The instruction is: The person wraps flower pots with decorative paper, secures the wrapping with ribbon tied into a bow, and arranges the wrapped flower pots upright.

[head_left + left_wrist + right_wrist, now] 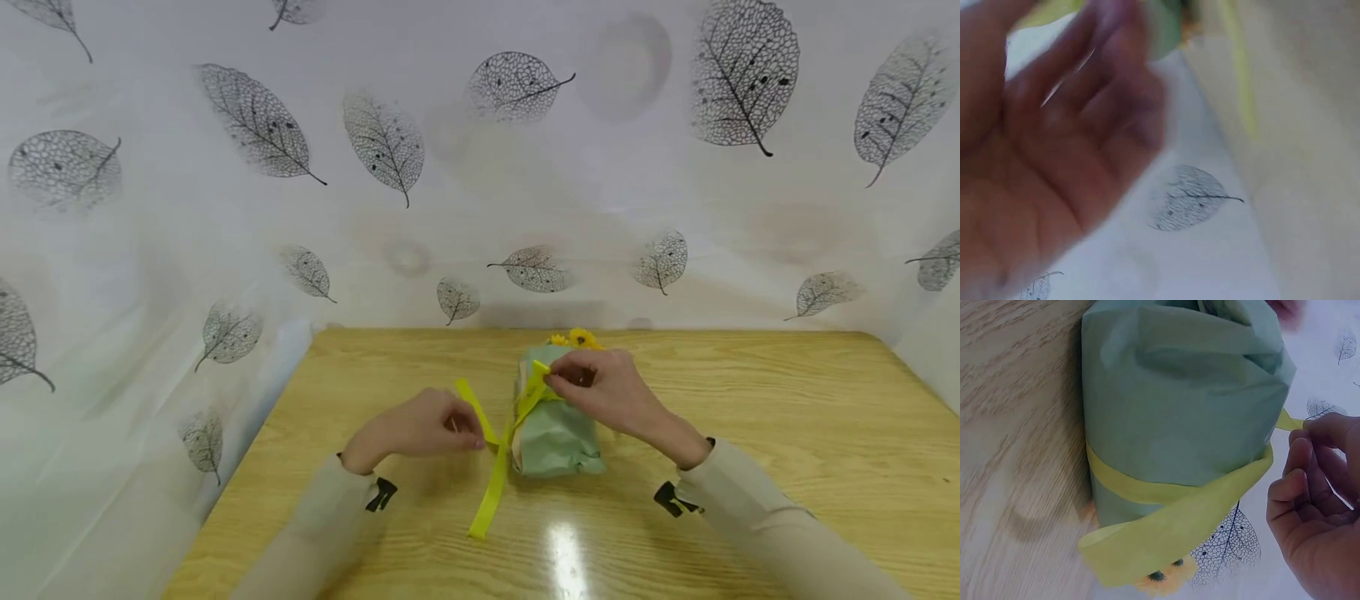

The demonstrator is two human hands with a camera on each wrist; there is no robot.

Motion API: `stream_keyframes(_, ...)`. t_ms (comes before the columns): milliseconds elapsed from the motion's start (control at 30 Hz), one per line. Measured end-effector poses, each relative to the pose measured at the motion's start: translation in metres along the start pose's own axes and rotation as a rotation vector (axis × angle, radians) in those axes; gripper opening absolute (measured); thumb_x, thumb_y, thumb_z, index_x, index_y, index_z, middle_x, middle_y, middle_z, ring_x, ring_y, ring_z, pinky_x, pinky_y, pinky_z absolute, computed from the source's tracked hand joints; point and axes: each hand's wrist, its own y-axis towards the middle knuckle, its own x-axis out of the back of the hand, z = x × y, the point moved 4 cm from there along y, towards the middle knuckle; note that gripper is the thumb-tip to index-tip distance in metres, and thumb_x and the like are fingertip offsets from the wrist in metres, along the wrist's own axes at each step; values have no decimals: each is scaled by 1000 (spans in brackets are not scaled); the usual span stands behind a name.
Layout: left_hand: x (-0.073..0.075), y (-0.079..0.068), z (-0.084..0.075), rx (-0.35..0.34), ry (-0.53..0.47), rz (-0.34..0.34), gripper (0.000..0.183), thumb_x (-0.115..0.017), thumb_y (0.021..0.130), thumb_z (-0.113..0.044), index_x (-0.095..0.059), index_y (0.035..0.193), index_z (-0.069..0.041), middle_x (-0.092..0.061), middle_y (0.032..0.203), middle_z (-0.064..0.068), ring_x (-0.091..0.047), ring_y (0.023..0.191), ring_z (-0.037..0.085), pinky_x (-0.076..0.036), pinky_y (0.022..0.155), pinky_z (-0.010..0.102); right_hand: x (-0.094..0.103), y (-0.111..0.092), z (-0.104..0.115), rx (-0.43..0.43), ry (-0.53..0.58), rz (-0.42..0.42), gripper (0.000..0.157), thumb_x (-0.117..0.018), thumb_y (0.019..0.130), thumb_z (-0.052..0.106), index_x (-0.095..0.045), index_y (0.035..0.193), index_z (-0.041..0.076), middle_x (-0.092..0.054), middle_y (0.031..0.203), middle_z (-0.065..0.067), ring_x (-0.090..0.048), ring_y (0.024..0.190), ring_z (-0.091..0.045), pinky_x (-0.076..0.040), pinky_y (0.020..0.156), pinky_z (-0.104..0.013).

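A bouquet wrapped in green paper (558,442) lies on the table, its yellow flowers (582,337) at the far end. Around the wrap runs a yellow ribbon (1166,531), with loose tails on its left side. My right hand (607,392) pinches one ribbon end between thumb and fingertips, over the bouquet. In the right wrist view, the right hand (1322,481) is beside the wrap. Left of the bouquet, my left hand (427,429) has bent fingers, their tips right at the ribbon. The left hand (1072,125) is blurred; I cannot tell whether it grips the ribbon.
The wooden table (795,417) extends to both sides of the bouquet. A pale cloth with a leaf print (517,192) hangs behind it and along the left side. Dark straps (382,494) circle both sleeved wrists.
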Motion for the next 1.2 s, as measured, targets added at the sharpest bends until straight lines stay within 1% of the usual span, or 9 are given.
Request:
stream_keyframes(133, 19, 11, -19, -134, -44, -367, 18, -70, 99, -29, -75, 113, -19, -77, 104, -2, -67, 87, 5, -58, 76, 25, -3, 2, 2, 27, 14, -2, 7, -75, 92, 9, -79, 97, 11, -76, 80, 2, -63, 63, -1, -55, 57, -22)
stream_keyframes(267, 21, 18, -33, -306, -72, -542, 27, -74, 95, -22, -74, 121, -13, -77, 112, 5, -72, 90, 10, -60, 73, 28, -6, 4, 4, 53, 29, 9, 8, -76, 91, 6, -80, 98, 9, -78, 83, -1, -67, 66, -2, -57, 59, -23)
stream_keyframes(433, 15, 28, -43, -417, 13, -569, 28, -76, 93, -16, -74, 121, -9, -77, 109, 4, -72, 88, 10, -58, 70, 22, -7, 4, 7, 83, 16, 6, 9, -76, 90, 4, -80, 98, 9, -78, 84, -1, -67, 67, -1, -58, 59, -22)
stream_keyframes(600, 15, 34, -45, -426, 52, -593, 15, -73, 96, -17, -77, 109, -12, -78, 99, -1, -68, 82, 6, -56, 67, 20, -7, 4, 9, 97, 8, 12, 9, -76, 91, 5, -80, 98, 9, -77, 83, -1, -65, 66, -1, -57, 58, -23)
stream_keyframes(767, 16, 37, -39, -392, 4, -604, 9, -71, 98, -19, -78, 102, -14, -77, 92, -1, -65, 76, 4, -57, 65, 23, -6, 1, 11, 139, -50, -23, 14, -77, 89, 5, -77, 103, 5, -74, 77, 2, -60, 63, 1, -52, 55, -20)
stream_keyframes(867, 17, 38, -29, -330, -54, -594, 10, -70, 98, -21, -78, 102, -15, -78, 94, -1, -65, 76, 4, -58, 67, 26, -7, -5, 18, 258, -94, -53, 16, -79, 85, 0, -75, 100, 3, -72, 76, 2, -58, 62, 1, -49, 53, -17)
stream_keyframes(967, 18, 39, -18, -270, -98, -586, 10, -70, 99, -24, -78, 101, -17, -78, 95, -3, -67, 76, 6, -60, 69, 28, -17, -14, 32, 425, -131, -12, 18, -81, 81, -4, -75, 96, 4, -71, 81, 1, -59, 65, -2, -48, 56, -13)
stream_keyframes(1067, 19, 38, -11, -229, -130, -576, 11, -70, 99, -26, -78, 101, -19, -78, 95, -4, -69, 78, 12, -60, 69, 28, -34, -28, 53, 575, -239, 95, 20, -83, 80, -1, -75, 96, 8, -71, 89, 2, -64, 75, -4, -52, 67, -12)
stream_keyframes(1200, 19, 37, -7, -194, -156, -561, 12, -70, 99, -28, -78, 101, -19, -78, 96, -3, -71, 81, 15, -61, 71, 27, -64, -46, 76, 689, -462, 288, 16, -81, 86, 8, -75, 100, 13, -72, 98, 5, -68, 88, -4, -54, 77, -11)
